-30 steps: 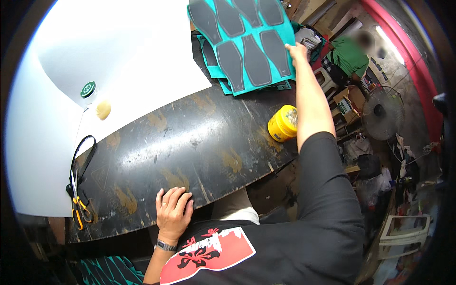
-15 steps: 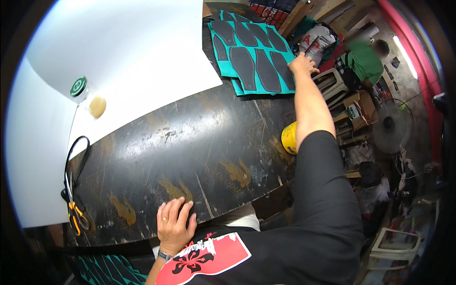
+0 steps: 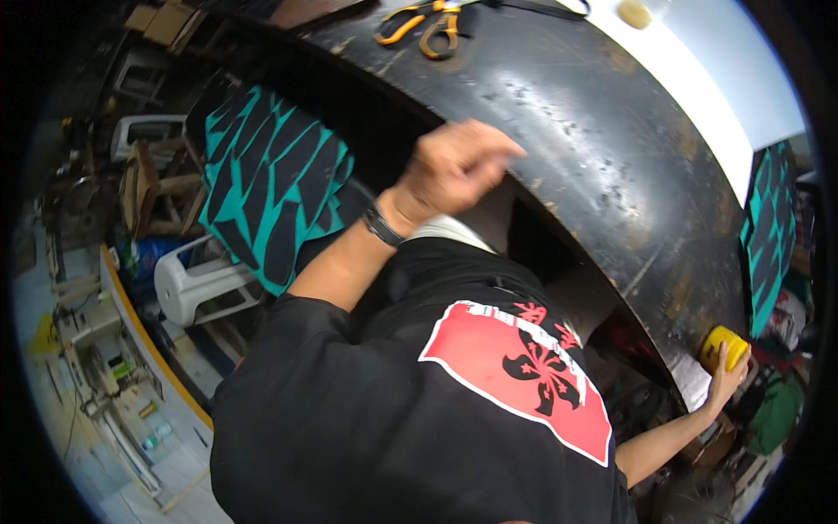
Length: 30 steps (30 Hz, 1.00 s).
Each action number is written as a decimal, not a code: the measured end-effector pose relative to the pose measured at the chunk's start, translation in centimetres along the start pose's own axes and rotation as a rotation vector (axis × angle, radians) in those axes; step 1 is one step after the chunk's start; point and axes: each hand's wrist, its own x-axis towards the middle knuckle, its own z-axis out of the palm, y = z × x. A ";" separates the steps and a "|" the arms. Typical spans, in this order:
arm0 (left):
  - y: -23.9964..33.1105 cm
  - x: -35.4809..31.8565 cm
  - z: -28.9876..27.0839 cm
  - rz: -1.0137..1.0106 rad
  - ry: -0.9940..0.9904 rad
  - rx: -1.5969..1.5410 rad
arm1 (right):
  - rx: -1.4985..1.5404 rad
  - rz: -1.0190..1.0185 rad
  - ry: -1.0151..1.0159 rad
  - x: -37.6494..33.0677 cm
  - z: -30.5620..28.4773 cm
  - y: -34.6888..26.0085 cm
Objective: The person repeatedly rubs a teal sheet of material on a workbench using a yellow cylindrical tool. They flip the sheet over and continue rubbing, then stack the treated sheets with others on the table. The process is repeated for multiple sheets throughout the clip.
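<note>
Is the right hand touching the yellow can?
Touching. The head view shows the right hand with its fingers wrapped against the underside of the yellow can at the black table's edge.

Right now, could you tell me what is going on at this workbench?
A person in a black shirt leans over a dark worktable. The left hand is loosely curled at the table's near edge and appears to hold nothing. The right hand reaches down to a yellow container at the table's far end. Orange-handled scissors lie on top, and teal-and-black patterned sheets hang beside the table.
</note>
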 end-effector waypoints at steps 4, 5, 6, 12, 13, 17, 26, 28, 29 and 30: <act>-8.4 -6.1 -10.6 -0.302 0.107 0.730 | -0.193 0.108 0.159 0.2 3.0 0.6; -10.0 -8.5 -12.5 -0.511 0.085 0.867 | -0.216 0.155 0.152 0.6 3.4 0.7; -11.4 -10.9 -14.0 -0.840 -0.003 0.975 | -0.254 0.177 0.194 0.9 3.5 0.7; -15.1 -19.4 -15.1 -1.027 -0.192 0.843 | -0.277 0.172 0.150 1.7 2.8 0.0; -15.1 -19.6 -15.2 -0.986 -0.137 0.856 | -0.272 0.169 0.144 1.7 2.8 -0.1; -13.2 -19.0 -18.7 -0.904 0.067 0.495 | -0.285 0.206 0.142 1.8 3.2 0.2; 6.3 -11.9 -31.0 -0.726 0.314 1.252 | -0.124 0.231 0.017 2.6 3.5 1.9; 12.2 -9.7 -32.7 -0.578 0.405 1.390 | -0.139 0.240 0.031 2.8 3.6 2.0; 15.3 -8.9 -33.4 -0.521 0.396 1.483 | -0.162 0.255 0.041 2.8 3.7 2.0; 17.7 -8.1 -33.5 -0.343 0.456 1.513 | -0.154 0.242 0.047 2.9 3.8 2.0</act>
